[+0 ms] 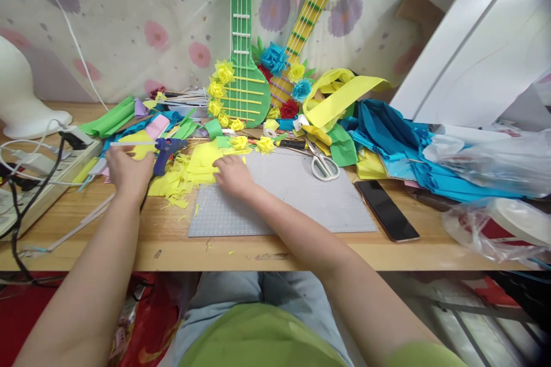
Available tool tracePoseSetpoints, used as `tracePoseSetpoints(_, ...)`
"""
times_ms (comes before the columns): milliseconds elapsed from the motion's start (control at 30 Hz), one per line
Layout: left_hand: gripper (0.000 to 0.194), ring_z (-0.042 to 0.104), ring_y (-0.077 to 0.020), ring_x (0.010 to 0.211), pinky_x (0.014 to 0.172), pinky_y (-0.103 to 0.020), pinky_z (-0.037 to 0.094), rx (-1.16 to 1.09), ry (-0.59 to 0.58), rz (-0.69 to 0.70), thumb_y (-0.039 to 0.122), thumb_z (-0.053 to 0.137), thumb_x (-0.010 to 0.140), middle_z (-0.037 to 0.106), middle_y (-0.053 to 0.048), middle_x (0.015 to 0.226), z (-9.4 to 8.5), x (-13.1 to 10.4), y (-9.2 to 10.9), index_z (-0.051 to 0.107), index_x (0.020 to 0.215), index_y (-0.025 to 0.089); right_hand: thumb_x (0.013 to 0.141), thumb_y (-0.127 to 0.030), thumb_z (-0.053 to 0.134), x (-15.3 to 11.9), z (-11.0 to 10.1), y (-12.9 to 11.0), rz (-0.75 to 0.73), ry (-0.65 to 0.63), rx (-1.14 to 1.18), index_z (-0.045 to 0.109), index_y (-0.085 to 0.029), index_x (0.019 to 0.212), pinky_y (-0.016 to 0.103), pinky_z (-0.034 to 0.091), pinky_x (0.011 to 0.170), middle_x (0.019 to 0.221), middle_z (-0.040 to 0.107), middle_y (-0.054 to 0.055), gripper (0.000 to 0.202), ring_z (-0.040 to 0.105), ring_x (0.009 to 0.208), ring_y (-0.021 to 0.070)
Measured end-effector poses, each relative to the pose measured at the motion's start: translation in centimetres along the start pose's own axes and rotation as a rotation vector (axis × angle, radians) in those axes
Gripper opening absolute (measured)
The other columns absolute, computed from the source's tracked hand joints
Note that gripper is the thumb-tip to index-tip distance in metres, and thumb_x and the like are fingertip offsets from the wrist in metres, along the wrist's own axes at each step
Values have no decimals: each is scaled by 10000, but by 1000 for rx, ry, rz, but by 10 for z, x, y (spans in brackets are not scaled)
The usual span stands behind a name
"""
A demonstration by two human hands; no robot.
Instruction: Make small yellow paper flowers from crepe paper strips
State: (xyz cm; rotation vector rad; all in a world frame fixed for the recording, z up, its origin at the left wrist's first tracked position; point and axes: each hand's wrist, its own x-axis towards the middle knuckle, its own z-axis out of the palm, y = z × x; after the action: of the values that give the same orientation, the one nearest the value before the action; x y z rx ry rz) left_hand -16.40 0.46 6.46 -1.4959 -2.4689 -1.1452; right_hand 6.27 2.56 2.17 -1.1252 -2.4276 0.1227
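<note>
My left hand (129, 171) is at the left of the table, palm down, its thumb and fingers apart. Just beyond its fingertips runs the white glue stick (133, 143) that sticks out of the back of a blue glue gun (163, 155). Whether the fingers touch the stick is hard to see. My right hand (233, 176) has its fingers closed at the edge of a stack of yellow crepe paper (202, 163), over the grey cutting mat (284, 206). Yellow scraps (170, 186) lie between the hands.
White-handled scissors (325, 167) rest on the mat, with a phone (387, 209) to its right. Behind stand a green paper lute (245, 92) and a yellow one (307, 11). Blue crepe paper (387, 132) is heaped right; a power strip (55, 183) with cables lies left.
</note>
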Motion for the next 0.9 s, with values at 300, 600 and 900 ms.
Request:
tracePoseSetpoints(300, 332, 432, -220, 1026, 920, -402, 354, -300, 442, 356, 46, 500, 647, 450, -116, 1051, 40, -41, 69, 398, 948, 142, 789, -172, 468, -58, -34, 81, 369, 76, 63, 593, -168, 989, 336, 380, 894, 1015, 627, 76, 236, 519, 983, 198)
tracePoseSetpoints(600, 369, 428, -253, 1054, 898, -507, 348, -270, 690, 378, 29, 512, 647, 428, -61, 1046, 15, -34, 42, 391, 953, 196, 773, -173, 465, -79, -31, 102, 440, 144, 120, 599, -175, 943, 332, 403, 846, 928, 632, 62, 216, 535, 897, 183)
tracePoseSetpoints(900, 262, 524, -223, 980, 873, -421, 428, -250, 270, 510, 137, 481, 711, 528, -84, 983, 42, -42, 72, 451, 969, 163, 758, -156, 468, -82, -27, 103, 449, 176, 138, 596, -166, 905, 325, 402, 837, 904, 629, 63, 195, 527, 891, 186)
